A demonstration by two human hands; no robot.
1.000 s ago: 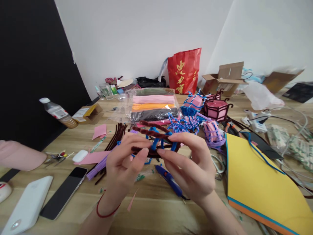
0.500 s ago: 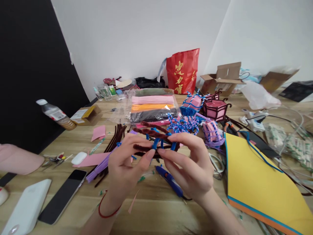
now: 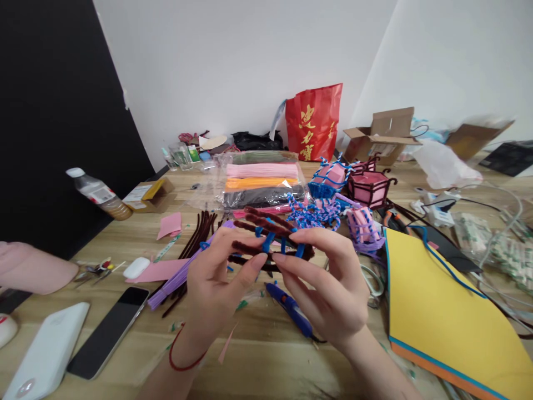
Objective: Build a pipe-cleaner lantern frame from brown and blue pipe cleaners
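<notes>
Both hands hold a small frame of dark brown pipe cleaners tied with blue ones (image 3: 266, 233) above the wooden table (image 3: 266, 355). My left hand (image 3: 216, 283), with a red cord at its wrist, pinches the frame's left side. On the right side my right hand (image 3: 328, 283) has its fingers closed over the frame's top. A blue glue pen (image 3: 291, 309) lies on the table just under my hands. Loose brown and purple pipe cleaners (image 3: 187, 250) lie to the left of them.
Bagged coloured pipe cleaners (image 3: 260, 180), finished pink and purple lanterns (image 3: 362, 191), a red bag (image 3: 314, 122) and cardboard boxes (image 3: 383, 133) stand behind. Yellow foam sheets (image 3: 433, 311) lie right; phone (image 3: 108, 333), white power bank (image 3: 45, 350), bottle (image 3: 97, 193) and a pink sleeve (image 3: 33, 266) left.
The frame has sunk slightly and tilted toward me between my hands. My grip on it stays the same; the view shifts a little.
</notes>
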